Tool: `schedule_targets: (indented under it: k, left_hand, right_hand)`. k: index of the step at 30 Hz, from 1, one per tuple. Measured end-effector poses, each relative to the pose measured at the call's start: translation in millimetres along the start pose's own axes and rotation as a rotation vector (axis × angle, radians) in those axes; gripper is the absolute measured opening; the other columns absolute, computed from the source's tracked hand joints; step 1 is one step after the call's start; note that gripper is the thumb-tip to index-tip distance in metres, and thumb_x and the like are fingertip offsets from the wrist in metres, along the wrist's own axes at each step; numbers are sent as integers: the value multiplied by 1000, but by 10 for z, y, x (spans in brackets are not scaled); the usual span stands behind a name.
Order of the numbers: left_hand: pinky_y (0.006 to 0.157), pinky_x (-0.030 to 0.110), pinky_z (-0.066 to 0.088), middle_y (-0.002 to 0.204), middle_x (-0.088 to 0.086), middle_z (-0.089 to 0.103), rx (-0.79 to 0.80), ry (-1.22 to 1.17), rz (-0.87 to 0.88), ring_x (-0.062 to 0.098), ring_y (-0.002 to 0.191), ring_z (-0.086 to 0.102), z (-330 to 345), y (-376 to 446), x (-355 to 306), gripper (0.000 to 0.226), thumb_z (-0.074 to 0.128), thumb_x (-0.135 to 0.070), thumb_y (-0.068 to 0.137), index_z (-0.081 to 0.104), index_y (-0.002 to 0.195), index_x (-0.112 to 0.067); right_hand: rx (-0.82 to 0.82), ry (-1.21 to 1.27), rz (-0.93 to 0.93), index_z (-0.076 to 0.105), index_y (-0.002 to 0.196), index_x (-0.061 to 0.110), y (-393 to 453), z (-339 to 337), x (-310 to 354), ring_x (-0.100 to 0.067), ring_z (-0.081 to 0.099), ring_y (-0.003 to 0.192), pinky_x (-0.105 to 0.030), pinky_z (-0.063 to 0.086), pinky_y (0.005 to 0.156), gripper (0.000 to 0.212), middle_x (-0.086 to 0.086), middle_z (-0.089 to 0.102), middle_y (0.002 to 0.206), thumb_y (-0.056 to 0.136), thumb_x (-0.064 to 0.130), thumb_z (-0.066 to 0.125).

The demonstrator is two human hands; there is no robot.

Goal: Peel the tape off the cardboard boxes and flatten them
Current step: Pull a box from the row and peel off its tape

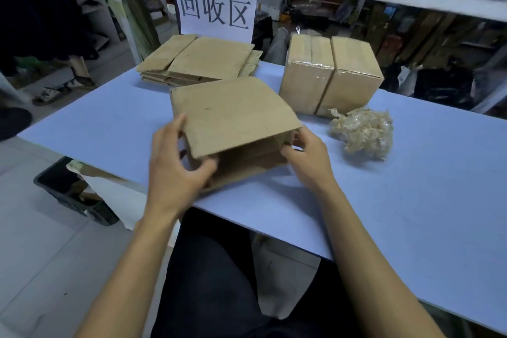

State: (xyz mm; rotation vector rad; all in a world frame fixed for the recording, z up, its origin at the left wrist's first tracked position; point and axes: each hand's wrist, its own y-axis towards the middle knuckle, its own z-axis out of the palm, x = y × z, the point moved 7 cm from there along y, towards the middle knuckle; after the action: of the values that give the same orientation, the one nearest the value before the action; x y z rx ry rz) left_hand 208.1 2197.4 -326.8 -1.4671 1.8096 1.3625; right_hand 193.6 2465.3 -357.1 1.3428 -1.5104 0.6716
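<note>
Blue bench in a cluttered storeroom, opened box near its front edge, left hand gripping its left side, right hand pinching its right corner, flattened stack and two taped boxes behind, tape wad beside

Both bare forearms reach forward from 6 o'clock, converging toward centre. Left hand at about 9 o'clock of centre, fingers curled, thumb up top, gripping the open box near corner. Right hand at 3 o'clock of it, fingertips pinching box's right edge.
</note>
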Motion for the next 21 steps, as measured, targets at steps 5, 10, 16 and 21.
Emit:
schedule_targets:
  k: [5, 10, 16, 21]
  left_hand:
    - [99, 40, 50, 134, 1, 45, -173, 5, -172, 13, 113, 54, -316, 45, 178, 71, 82, -27, 80, 42, 139, -25]
    - [99, 24, 46, 131, 4, 28, -393, 32, -100, 13, 106, 48, -310, -423, -101, 62, 81, -34, 78, 44, 121, -9]
    - [99, -7, 11, 164, 4, -8, -132, -22, -202, -4, 148, 4, -116, -324, 101, 107, 76, -59, 69, 23, 154, -21]
    - [100, -1, 22, 143, -33, 34, -155, -123, -209, -26, 121, 28, -84, -219, 117, 95, 82, -31, 80, 23, 155, -29]
  right_hand:
    - [90, 4, -90, 67, 116, 21, -143, 83, 194, 0, 66, 96, -16, 50, 76, 35, 14, 71, 105, 83, 9, 72]
    - [358, 144, -93, 60, 130, 16, -330, 318, 293, -10, 66, 109, -22, 52, 89, 47, 4, 69, 121, 83, 15, 64]
    - [619, 96, -91, 50, 138, 23, -371, 608, 444, -11, 61, 119, -30, 50, 99, 59, 0, 66, 127, 82, 8, 55]
    - [598, 38, -141, 65, 123, 18, -308, 820, 560, -5, 63, 115, -27, 49, 97, 42, 7, 68, 118, 90, -5, 55]
